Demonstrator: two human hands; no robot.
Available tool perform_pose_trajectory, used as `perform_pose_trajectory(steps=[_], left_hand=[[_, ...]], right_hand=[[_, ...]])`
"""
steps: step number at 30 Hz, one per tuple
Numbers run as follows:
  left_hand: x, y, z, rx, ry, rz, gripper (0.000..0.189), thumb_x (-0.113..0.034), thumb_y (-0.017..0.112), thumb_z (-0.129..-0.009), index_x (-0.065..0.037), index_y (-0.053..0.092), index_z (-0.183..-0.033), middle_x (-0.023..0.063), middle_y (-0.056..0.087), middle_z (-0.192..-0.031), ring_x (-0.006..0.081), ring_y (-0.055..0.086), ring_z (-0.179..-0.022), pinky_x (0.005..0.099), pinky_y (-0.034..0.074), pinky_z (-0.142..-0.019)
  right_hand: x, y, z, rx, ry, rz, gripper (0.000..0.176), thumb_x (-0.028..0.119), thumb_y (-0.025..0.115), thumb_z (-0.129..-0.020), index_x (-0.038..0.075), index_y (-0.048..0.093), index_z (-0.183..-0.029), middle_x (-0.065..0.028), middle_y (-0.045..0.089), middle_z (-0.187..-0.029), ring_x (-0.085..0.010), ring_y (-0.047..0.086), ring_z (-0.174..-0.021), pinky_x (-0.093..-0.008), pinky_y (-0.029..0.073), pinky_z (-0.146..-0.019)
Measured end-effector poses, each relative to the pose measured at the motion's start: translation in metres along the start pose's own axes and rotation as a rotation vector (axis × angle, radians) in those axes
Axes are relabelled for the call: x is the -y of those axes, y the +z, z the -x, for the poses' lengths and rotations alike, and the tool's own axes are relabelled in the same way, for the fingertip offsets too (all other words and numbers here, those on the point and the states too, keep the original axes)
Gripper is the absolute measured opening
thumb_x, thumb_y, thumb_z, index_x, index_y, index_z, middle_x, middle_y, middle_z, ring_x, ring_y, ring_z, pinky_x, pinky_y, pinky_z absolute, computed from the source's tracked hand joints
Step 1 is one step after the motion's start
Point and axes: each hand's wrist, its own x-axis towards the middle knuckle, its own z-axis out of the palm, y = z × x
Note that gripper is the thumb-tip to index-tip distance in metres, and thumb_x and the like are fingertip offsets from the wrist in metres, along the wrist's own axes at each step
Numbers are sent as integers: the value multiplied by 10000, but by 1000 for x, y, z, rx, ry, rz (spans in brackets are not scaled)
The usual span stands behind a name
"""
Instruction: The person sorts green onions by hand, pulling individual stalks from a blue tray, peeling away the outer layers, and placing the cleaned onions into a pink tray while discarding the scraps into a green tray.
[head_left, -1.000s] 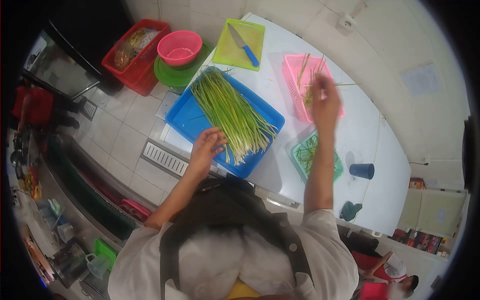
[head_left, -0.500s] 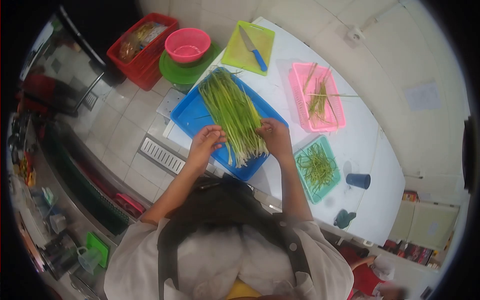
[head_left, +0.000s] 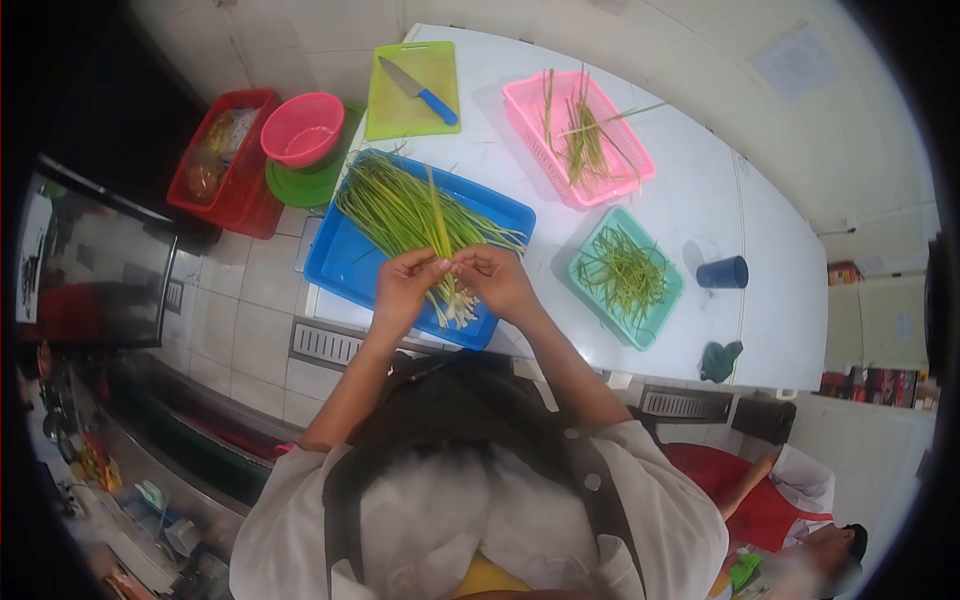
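In the head view, a large bunch of scallions (head_left: 385, 205) lies across a blue tray (head_left: 330, 255), the pale root ends toward me. My left hand (head_left: 405, 285) and my right hand (head_left: 492, 282) meet over the bunch, fingertips almost touching. Both are closed in a pinch on a yellowish-green scallion stalk (head_left: 438, 222), whose upper part points away from me. White root ends show below the fingers. How the stalk is divided between the two hands is partly hidden by the fingers.
On the white table (head_left: 640, 375) are a pink basket (head_left: 520, 105) and a mint basket (head_left: 597, 318), both with green trimmings. A knife (head_left: 420, 92) lies on a green cutting board (head_left: 385, 120). A blue cup (head_left: 722, 272) lies at right. Another person (head_left: 760, 490) stands at lower right.
My hands have come together from either side of the bunch, now pinching one yellowish stalk. The scallions are more spread out across the tray. The whole view has turned and shifted.
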Motion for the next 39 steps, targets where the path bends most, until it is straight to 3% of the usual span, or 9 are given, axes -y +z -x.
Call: perform_pose_trajectory(steps=[2,5,8,14,17,20,29,32,39], left_hand=[[2,-4,0,35,6,-1,307,-89,742,-869,44,636,-1126,48,681,-896,83,619,-774,217,491,-699],[-16,14,7,-71,3,118,333,-52,743,-856,52,628,-1152,64,685,-931,90,627,-793,223,512,-726],[-9,9,7,-30,-3,137,357,-32,737,-853,55,621,-1179,76,690,-969,97,635,-813,230,526,-752],[-3,2,9,-104,33,125,338,-25,722,-864,60,621,-1174,86,698,-982,107,652,-841,246,539,-756],[9,-5,9,-105,16,55,319,14,687,-873,86,605,-1173,95,703,-965,106,652,-845,228,522,-775],[-5,6,14,-33,-19,91,300,8,658,-890,85,597,-1173,96,703,-946,104,653,-815,222,514,-737],[9,6,16,55,-21,-36,254,-102,602,-951,30,593,-1168,70,679,-883,86,629,-797,217,490,-693],[1,11,17,71,-64,-48,158,-103,586,-972,9,598,-1083,32,641,-899,81,598,-765,221,499,-721],[-3,21,22,-54,-196,372,192,-197,580,-995,-40,559,-1102,47,630,-1019,101,614,-885,282,550,-768]], right_hand=[[1,-2,2,-22,0,2,120,53,638,-930,-31,618,-1013,-43,668,-847,-81,623,-732,-216,496,-642],[2,-2,2,-50,37,25,112,53,629,-934,-33,616,-1006,-45,670,-839,-76,621,-699,-210,493,-611],[-8,1,-1,-47,-48,37,109,65,616,-943,-31,613,-996,-47,673,-848,-76,624,-680,-207,491,-585],[2,8,-3,-46,71,78,130,75,618,-948,-22,610,-1034,-56,673,-871,-88,642,-692,-215,509,-605],[1,7,-4,-41,23,78,145,72,612,-951,-30,604,-1053,-65,667,-893,-101,652,-722,-230,521,-622],[-1,8,-10,-97,-83,-47,147,60,606,-947,-45,600,-1050,-70,659,-906,-113,656,-753,-236,526,-645],[13,-4,-7,-72,47,12,117,29,637,-918,-35,621,-1014,-60,661,-878,-92,616,-704,-225,495,-634],[6,-7,-7,-38,11,-18,113,46,658,-912,-24,629,-996,-50,666,-861,-83,615,-701,-226,489,-627],[0,-6,-3,-102,-22,-100,108,109,615,-958,3,609,-981,-59,673,-879,-94,623,-694,-236,501,-643]])
